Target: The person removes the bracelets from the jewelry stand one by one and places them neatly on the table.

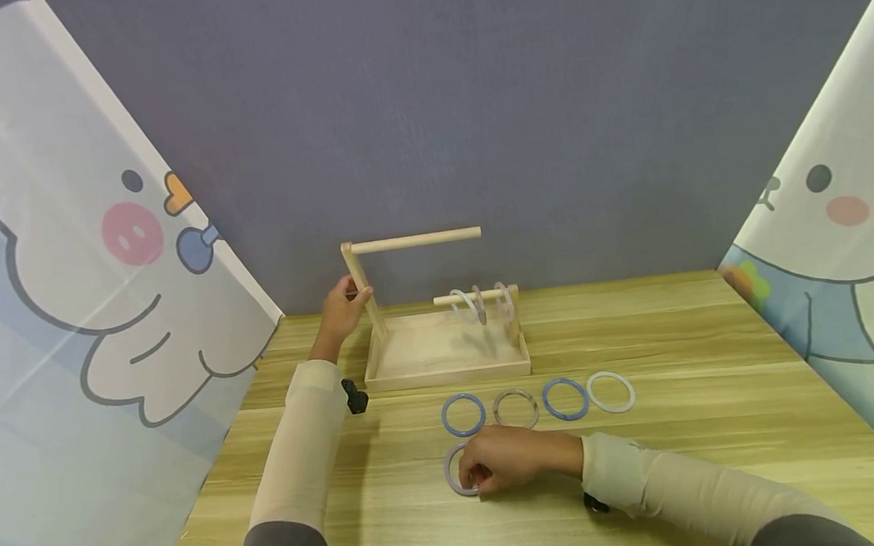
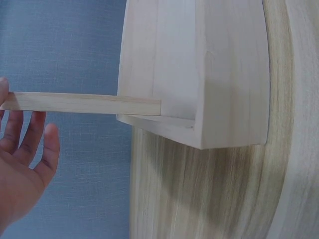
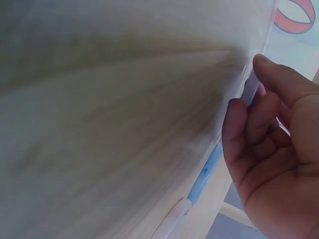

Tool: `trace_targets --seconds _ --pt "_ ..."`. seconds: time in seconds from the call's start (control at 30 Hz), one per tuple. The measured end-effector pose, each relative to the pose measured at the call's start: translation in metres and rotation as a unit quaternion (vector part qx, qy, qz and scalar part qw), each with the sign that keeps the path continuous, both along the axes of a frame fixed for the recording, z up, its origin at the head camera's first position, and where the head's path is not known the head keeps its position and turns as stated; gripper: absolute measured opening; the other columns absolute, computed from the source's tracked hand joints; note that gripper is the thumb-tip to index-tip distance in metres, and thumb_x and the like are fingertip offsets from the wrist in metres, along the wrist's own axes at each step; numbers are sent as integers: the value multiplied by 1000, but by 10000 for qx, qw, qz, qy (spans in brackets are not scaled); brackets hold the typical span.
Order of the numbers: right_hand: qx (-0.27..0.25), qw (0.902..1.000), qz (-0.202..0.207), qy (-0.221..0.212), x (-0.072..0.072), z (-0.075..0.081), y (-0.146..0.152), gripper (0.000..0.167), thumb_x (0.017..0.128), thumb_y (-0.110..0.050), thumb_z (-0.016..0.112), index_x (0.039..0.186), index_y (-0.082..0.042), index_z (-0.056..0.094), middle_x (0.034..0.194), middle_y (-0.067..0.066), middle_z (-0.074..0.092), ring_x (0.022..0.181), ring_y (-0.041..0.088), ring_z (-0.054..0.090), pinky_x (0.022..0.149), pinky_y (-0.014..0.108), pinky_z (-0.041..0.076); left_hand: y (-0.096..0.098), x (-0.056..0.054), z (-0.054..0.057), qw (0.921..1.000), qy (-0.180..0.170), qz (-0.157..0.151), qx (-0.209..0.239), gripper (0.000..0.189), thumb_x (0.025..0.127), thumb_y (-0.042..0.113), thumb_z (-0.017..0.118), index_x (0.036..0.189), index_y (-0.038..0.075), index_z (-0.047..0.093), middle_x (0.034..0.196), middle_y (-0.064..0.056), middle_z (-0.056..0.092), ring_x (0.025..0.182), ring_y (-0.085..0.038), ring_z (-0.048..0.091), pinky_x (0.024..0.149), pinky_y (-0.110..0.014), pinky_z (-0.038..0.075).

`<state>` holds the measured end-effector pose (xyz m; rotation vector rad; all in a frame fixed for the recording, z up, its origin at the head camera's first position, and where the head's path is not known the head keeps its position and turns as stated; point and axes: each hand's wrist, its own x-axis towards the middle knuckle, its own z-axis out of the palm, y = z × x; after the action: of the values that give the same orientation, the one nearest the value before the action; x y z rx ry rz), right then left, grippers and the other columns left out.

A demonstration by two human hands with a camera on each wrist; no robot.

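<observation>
The right hand (image 1: 504, 459) partly hides the lilac ring (image 1: 448, 471). In the left wrist view, the left edge cuts into the left hand (image 2: 25, 174) and the wooden post (image 2: 89, 103); the right wrist view blurs the desk (image 3: 124, 124).

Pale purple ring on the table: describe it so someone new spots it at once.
On the table, find the wooden rack. In front of it lies a row of four rings; nearer the person is the pale purple ring, partly under the right hand. Unlike those four, it alone lies outside the row.
</observation>
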<state>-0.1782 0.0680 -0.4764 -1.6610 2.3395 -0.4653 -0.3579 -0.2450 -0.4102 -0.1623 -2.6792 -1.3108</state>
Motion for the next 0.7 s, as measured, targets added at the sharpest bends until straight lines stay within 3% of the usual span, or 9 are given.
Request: trace_targets --seconds 0.33,0.7 --pt "39 9999 88 96 1 -3 0 14 81 -11 83 88 -19 74 74 -17 64 67 -14 47 65 0 37 1 0 1 10000 -16 5 -39 45 107 34 54 141 5 49 143 -22 55 130 -40 55 103 -56 49" --pt "-128 9999 -77 35 -2 1 1 10 84 -13 77 90 -21 76 77 -17 68 69 -14 50 65 0 39 1 -1 -1 10000 -27 13 67 44 107 32 55 141 5 49 142 -21 55 129 -40 56 103 -57 49"
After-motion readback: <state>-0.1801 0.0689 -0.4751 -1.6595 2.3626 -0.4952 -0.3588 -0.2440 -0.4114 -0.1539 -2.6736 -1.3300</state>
